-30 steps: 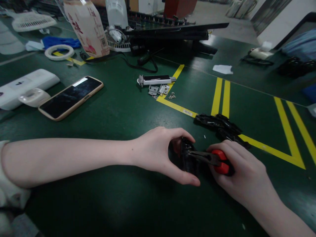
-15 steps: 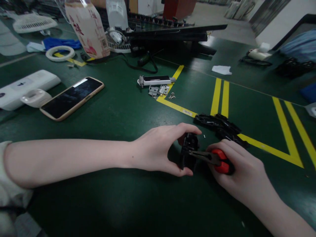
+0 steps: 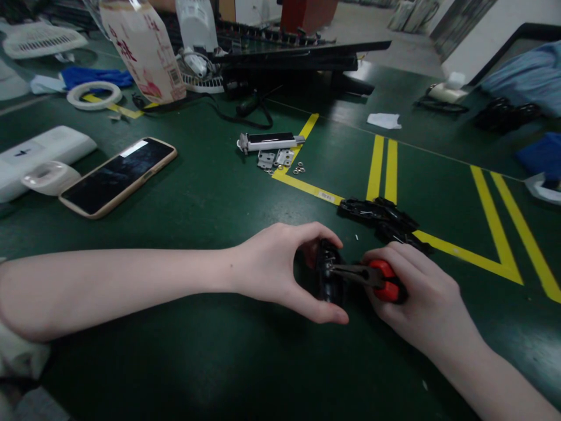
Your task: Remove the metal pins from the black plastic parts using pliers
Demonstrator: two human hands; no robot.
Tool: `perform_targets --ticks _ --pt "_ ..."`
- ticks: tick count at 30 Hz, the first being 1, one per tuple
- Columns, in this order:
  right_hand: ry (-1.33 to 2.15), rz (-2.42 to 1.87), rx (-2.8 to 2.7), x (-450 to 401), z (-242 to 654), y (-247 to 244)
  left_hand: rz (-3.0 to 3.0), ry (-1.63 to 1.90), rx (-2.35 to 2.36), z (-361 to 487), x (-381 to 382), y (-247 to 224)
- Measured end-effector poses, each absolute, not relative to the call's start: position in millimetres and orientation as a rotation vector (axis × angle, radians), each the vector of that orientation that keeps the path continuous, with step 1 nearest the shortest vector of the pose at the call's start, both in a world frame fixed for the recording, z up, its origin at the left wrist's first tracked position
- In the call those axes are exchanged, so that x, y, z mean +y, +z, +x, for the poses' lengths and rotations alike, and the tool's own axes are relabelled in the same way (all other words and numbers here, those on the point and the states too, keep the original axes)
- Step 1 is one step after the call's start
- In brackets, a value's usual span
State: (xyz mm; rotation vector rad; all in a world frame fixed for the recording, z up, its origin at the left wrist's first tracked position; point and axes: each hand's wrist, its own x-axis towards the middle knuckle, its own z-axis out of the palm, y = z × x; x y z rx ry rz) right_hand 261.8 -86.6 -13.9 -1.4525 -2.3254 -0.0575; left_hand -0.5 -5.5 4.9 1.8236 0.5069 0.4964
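Observation:
My left hand (image 3: 289, 269) grips a small black plastic part (image 3: 329, 286) between thumb and fingers, just above the green table. My right hand (image 3: 416, 292) is wrapped round the red handles of long-nose pliers (image 3: 359, 273). The pliers' jaws point left and meet the face of the black part. Whether they pinch anything there is too small to tell. Just beyond my hands lies a pile of similar black parts (image 3: 381, 216), with a tiny white bit (image 3: 356, 237) beside it.
Further back lie metal brackets (image 3: 280, 158), small rings (image 3: 299, 168) and a white-and-black bar (image 3: 269, 142). A phone (image 3: 118, 178) and a white device (image 3: 44, 155) sit at left. Behind them stand a tape roll (image 3: 94, 96) and a printed bag (image 3: 144, 52). Yellow tape (image 3: 464, 256) marks the table.
The view has shifted slightly, so most things sit a little further left. The black part has turned somewhat in my left hand, and the pliers still touch it.

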Motion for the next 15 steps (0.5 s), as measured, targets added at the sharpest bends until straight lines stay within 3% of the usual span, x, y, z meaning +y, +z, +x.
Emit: perform_targets --ticks 8,15 --pt "-0.078 -1.449 -2.342 -84 261 -10 1.775 0.400 0.515 0 -2 8" --pt "0.042 -1.488 -2.333 -85 262 -10 2.027 0.662 0.375 -2 -3 -4"
